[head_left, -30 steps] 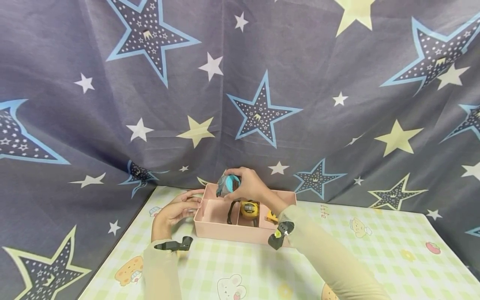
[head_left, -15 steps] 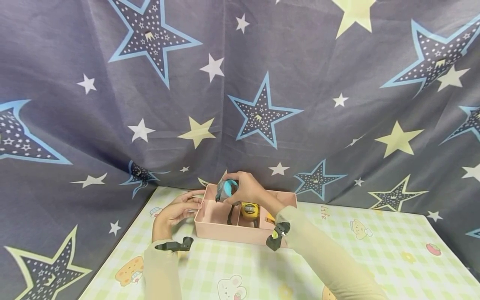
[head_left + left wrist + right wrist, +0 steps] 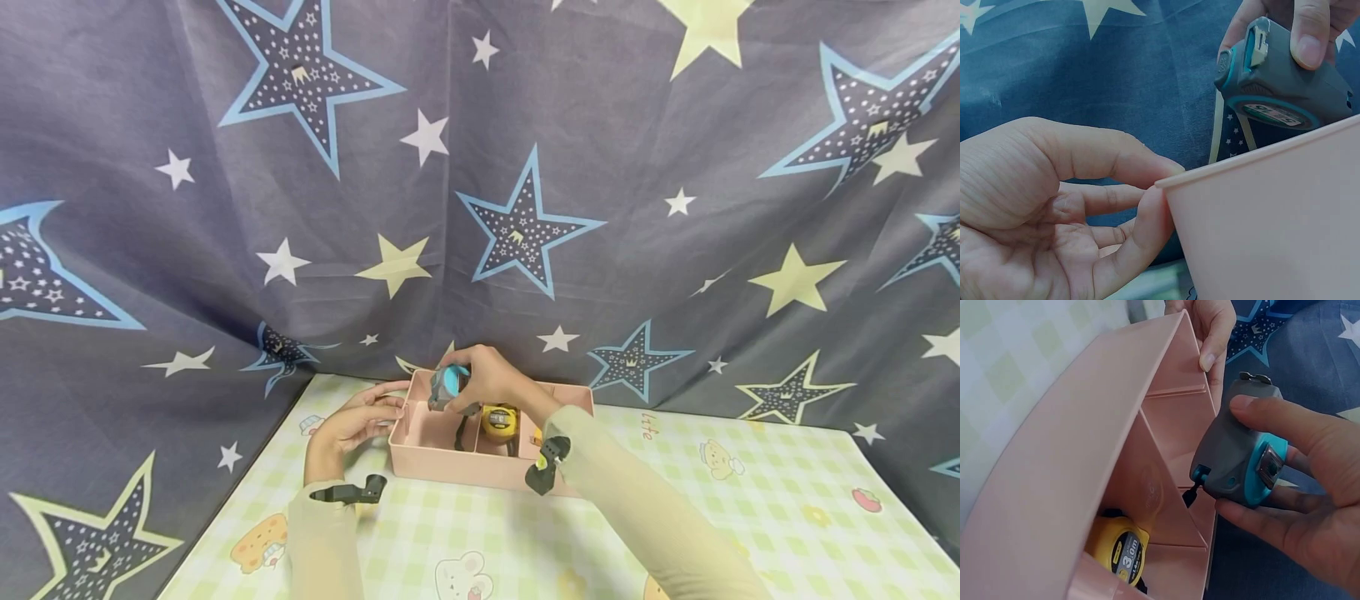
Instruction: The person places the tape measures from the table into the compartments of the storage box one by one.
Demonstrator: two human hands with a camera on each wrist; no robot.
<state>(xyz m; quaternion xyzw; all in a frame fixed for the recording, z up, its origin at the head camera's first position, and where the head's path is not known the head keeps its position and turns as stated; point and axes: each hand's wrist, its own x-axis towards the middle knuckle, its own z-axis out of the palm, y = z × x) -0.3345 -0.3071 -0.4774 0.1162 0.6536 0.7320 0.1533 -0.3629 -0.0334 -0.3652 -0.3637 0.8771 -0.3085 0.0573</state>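
My right hand (image 3: 491,379) grips a grey and turquoise tape measure (image 3: 1238,447), thumb on one side and fingers on the other. It is tilted over the left compartment of a pink divided box (image 3: 465,467), its dark strap hanging down inside. At the box's left end, my left hand (image 3: 1066,200) pinches the upper corner between its fingertips. A yellow tape measure (image 3: 499,422), marked 3.0m in the right wrist view, sits in the middle compartment. Part of another yellow thing (image 3: 537,437) shows in the right compartment, mostly hidden by my right arm.
The box stands on a table with a green checked cloth (image 3: 420,533), close to its back edge. A dark curtain (image 3: 630,275) printed with stars hangs right behind. Each wrist wears a black strap with a camera, the left one (image 3: 348,490) lying low over the cloth.
My right hand has lowered the grey and turquoise tape measure slightly toward the left compartment and tipped it over. My left hand has stayed at the box's corner.
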